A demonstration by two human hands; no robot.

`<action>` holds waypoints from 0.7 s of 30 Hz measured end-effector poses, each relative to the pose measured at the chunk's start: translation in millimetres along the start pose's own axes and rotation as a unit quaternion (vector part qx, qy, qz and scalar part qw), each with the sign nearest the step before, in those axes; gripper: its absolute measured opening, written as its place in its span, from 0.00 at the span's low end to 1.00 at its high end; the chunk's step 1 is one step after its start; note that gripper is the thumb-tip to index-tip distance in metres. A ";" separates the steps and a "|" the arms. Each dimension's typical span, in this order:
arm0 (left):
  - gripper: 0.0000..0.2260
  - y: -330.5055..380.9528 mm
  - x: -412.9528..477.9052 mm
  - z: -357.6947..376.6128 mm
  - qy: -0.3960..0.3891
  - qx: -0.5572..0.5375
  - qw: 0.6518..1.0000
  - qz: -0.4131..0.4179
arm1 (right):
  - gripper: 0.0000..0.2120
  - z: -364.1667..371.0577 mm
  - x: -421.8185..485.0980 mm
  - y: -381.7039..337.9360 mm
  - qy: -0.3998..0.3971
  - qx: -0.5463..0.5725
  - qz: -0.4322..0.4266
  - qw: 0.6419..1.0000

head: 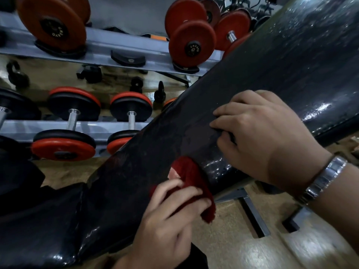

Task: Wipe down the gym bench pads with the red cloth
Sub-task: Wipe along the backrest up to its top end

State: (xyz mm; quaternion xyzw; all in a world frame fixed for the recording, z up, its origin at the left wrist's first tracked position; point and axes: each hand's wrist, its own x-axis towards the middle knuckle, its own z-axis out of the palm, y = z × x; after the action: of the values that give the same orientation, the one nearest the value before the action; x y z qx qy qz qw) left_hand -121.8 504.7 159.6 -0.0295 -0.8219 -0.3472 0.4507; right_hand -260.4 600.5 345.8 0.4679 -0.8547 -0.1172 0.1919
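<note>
Curled over a bunched red terry cloth (192, 179), the left hand (167, 220) pins it against the near edge of the long black vinyl back pad (252, 78), low down the pad and just above the seam where the shorter black seat pad (38, 220) begins. Part of the cloth hangs off the edge toward the grey steel bench frame (252, 212), so only some of it meets the vinyl. The right hand (268, 136), with a metal-band wristwatch (326, 177) on its wrist, rests further up the same pad with loosely bent fingers, bracing and holding nothing; whether the thumb hooks under the edge I cannot tell. The pad gleams in patches near the right hand and toward its top end, which looks like moisture. From here the likeliest faults are a bracing hand skidding on that slick vinyl, the loose tail of cloth slipping out of the fingers or catching on the frame, and a narrow wad leaving unwiped strips down the far side. The seam and seat pad could also be skipped. Red-and-black dumbbells (71, 113) sit on a grey rack (108, 45) beyond the bench, well apart from both hands.
</note>
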 end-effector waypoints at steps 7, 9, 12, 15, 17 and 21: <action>0.16 22.2 44.5 21.8 0.037 -0.032 0.996 -0.080 | 0.20 -5.3 0.1 -0.4 0.008 0.039 -0.006 0.999; 0.15 12.5 32.1 13.9 0.020 -0.029 0.999 -0.030 | 0.17 -7.8 -2.9 5.3 0.027 0.070 -0.021 0.997; 0.15 -5.2 32.6 4.8 0.029 -0.011 0.998 -0.049 | 0.15 -6.0 -9.5 12.2 0.072 0.085 -0.045 0.993; 0.18 3.1 55.0 13.0 0.049 -0.013 0.991 -0.122 | 0.15 -2.2 -16.0 11.1 0.115 0.062 -0.052 0.990; 0.19 10.1 54.1 17.8 0.040 -0.023 0.995 -0.092 | 0.14 -2.5 -19.5 10.5 0.144 0.038 -0.043 0.988; 0.16 -2.3 31.1 7.5 0.014 -0.030 0.999 -0.012 | 0.13 -6.8 -22.9 12.9 0.163 0.001 -0.017 0.987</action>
State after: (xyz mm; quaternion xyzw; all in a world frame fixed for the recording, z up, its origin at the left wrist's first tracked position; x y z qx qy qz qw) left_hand -146.4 499.2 179.4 -0.0280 -0.8048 -0.3778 0.4569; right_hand -255.9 626.6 351.9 0.4951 -0.8043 -0.0416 0.3259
